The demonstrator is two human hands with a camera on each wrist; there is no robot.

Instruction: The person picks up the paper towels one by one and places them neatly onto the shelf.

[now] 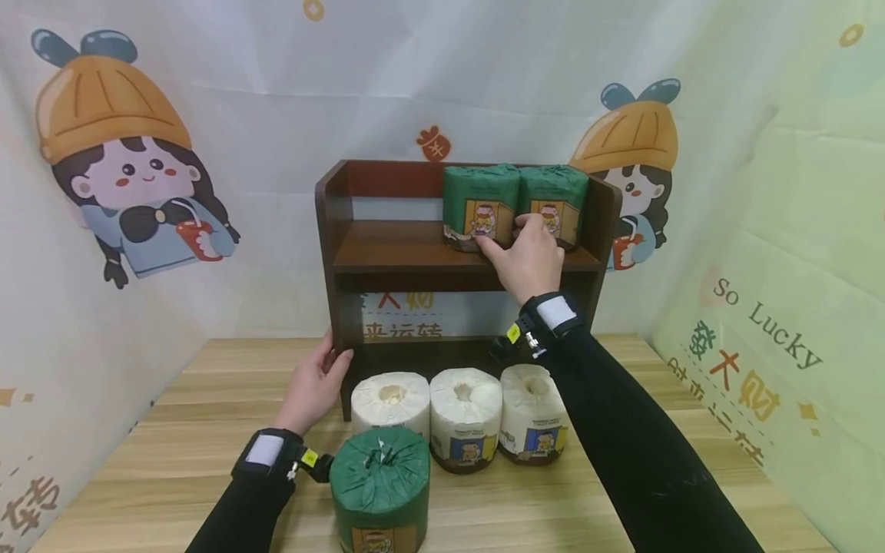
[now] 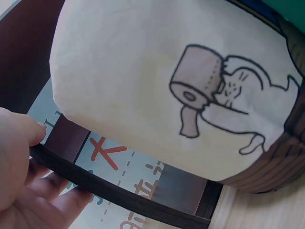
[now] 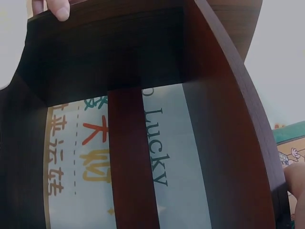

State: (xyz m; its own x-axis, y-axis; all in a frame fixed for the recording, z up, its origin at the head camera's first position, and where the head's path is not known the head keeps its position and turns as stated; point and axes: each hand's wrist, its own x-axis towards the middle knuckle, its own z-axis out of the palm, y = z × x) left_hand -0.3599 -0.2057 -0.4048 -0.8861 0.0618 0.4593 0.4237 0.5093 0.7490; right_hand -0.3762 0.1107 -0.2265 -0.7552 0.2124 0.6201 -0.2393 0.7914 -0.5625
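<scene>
A dark brown two-tier shelf [image 1: 401, 250] stands on the table. My left hand [image 1: 314, 393] grips its left side panel [image 2: 119, 195], thumb on one side of the edge and fingers on the other. On the upper board two green-wrapped toilet rolls stand side by side at the right: the left roll [image 1: 477, 188] and the right roll [image 1: 556, 184]. At their lower front is my right hand [image 1: 532, 261], its thumb against the left roll and its other fingers by the gap between the two. In the right wrist view only a bit of that hand [image 3: 296, 183] shows.
Three white-wrapped toilet rolls stand in a row before the shelf: left [image 1: 390, 392], middle [image 1: 465, 418] and right [image 1: 535, 418]. Another green roll [image 1: 380, 484] is nearer, beside my left forearm. A printed cloth [image 1: 276, 177] hangs behind and around the wooden table [image 1: 200, 415].
</scene>
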